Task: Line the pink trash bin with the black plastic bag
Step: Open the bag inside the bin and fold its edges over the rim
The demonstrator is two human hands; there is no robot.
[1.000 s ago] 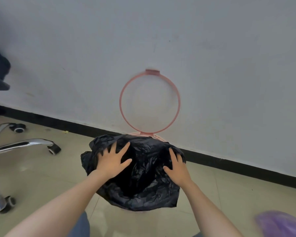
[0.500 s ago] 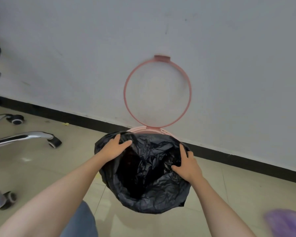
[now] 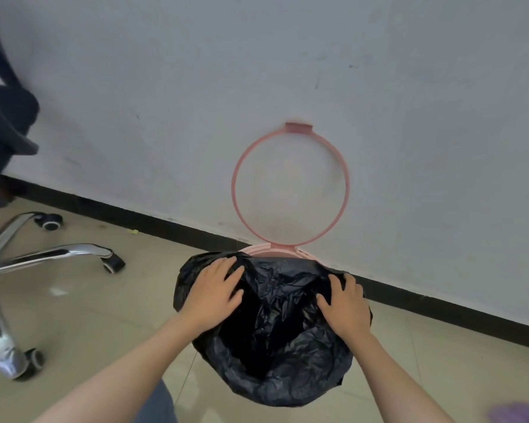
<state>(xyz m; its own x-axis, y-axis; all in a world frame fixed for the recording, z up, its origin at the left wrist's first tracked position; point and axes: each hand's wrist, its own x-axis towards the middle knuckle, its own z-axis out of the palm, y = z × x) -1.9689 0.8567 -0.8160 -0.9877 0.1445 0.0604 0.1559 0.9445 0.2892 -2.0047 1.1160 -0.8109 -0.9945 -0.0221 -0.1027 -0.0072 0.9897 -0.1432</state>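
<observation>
The black plastic bag [image 3: 275,337] is draped over the mouth of the pink trash bin [image 3: 275,249], hiding all but a strip of the bin's far rim. The bin stands on the tiled floor [image 3: 104,315] against the white wall [image 3: 257,71], and its pink ring [image 3: 290,184] is tipped up against that wall. The left hand [image 3: 213,296] lies flat on the bag's left edge, fingers spread, gripping nothing. The right hand [image 3: 345,305] presses the right edge, fingers likewise extended. A chrome chair base [image 3: 49,254] stands by the floor's left edge.
</observation>
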